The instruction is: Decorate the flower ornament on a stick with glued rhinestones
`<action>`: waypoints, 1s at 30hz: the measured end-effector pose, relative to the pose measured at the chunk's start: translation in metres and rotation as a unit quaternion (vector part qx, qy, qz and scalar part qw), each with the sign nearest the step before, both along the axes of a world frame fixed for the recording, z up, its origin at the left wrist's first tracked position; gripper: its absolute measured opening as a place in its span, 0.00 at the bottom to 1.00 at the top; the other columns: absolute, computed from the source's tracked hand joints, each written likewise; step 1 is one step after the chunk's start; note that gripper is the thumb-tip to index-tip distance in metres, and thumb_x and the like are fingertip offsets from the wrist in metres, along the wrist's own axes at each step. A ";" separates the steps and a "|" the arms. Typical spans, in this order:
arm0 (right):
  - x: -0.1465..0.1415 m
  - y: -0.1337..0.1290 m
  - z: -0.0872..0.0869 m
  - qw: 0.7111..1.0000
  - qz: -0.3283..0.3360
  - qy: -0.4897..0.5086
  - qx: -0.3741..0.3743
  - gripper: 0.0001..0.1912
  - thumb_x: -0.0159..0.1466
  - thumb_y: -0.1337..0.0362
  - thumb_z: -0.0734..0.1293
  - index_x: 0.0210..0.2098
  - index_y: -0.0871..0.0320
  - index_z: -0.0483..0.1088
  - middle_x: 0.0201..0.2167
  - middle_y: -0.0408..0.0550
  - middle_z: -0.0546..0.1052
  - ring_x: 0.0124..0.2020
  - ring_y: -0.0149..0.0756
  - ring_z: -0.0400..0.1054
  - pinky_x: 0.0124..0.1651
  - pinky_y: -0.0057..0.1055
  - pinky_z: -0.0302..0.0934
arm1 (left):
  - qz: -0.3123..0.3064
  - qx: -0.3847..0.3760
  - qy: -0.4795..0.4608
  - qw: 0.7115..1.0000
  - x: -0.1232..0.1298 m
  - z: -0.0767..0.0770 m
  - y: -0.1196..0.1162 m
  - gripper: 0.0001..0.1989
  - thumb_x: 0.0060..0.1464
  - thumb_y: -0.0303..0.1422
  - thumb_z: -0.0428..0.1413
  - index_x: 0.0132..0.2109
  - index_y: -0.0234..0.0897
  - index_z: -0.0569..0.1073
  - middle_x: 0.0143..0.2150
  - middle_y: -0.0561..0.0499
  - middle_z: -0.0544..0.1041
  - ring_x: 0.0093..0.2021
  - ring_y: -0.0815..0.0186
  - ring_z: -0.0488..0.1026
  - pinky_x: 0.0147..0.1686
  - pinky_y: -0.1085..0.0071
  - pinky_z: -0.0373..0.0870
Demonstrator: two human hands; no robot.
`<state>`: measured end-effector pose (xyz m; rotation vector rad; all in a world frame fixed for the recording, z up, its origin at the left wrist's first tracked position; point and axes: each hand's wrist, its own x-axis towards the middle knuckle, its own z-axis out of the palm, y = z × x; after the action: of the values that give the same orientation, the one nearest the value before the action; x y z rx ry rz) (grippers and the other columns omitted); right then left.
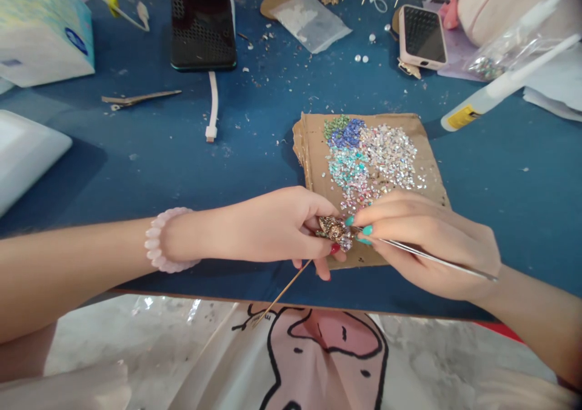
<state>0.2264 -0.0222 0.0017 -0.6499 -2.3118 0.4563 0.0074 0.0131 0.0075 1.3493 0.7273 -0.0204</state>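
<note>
My left hand (291,228), with a pale pink bead bracelet (160,240) at its wrist, is closed on a bronze-coloured ornament (335,231) set with small stones. A thin wooden stick (286,287) runs down from under that hand; whether it joins the ornament is hidden. My right hand (431,240) pinches metal tweezers (436,255), their tips close to the ornament's right side; whether they grip a stone is too small to tell. Beneath both hands lies a cardboard piece (434,182) bearing heaps of tiny rhinestones (388,155) in silver, aqua, blue, green and pink.
A glue bottle (473,110) leans at the right, beyond the cardboard. Farther back are a pink-cased phone (422,37), a plastic bag (311,20) and a black device (204,25) with a white cable (212,107). A metal clip (140,99) and tissue pack (45,34) are left.
</note>
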 end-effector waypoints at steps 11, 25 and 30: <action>-0.001 0.000 0.000 0.985 -0.100 0.033 -0.137 0.07 0.64 0.71 0.67 0.37 0.51 0.68 0.34 0.42 0.80 0.36 0.34 0.77 0.36 0.30 0.72 | 0.002 0.017 -0.001 1.000 -0.001 0.001 -0.002 0.06 0.55 0.25 0.53 0.40 0.36 0.73 0.39 0.54 0.82 0.33 0.69 0.81 0.27 0.80 0.70; -0.006 0.005 0.002 0.974 -0.118 0.055 -0.185 0.06 0.62 0.71 0.69 0.34 0.54 0.70 0.32 0.41 0.80 0.32 0.28 0.76 0.32 0.20 0.72 | -0.004 0.051 0.012 0.999 0.001 0.006 -0.003 0.05 0.58 0.24 0.53 0.39 0.34 0.73 0.32 0.57 0.81 0.32 0.70 0.81 0.25 0.84 0.71; -0.005 0.005 0.005 0.960 -0.128 0.064 -0.241 0.04 0.61 0.69 0.70 0.33 0.55 0.70 0.30 0.39 0.79 0.30 0.28 0.76 0.30 0.20 0.70 | 0.000 0.060 0.021 0.998 0.001 0.010 -0.004 0.06 0.57 0.23 0.52 0.39 0.34 0.73 0.32 0.57 0.81 0.31 0.71 0.81 0.25 0.84 0.71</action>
<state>0.2211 -0.0176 0.0072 -1.1025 -1.9643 0.9209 0.0081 0.0090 0.0173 1.4677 0.7733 -0.0044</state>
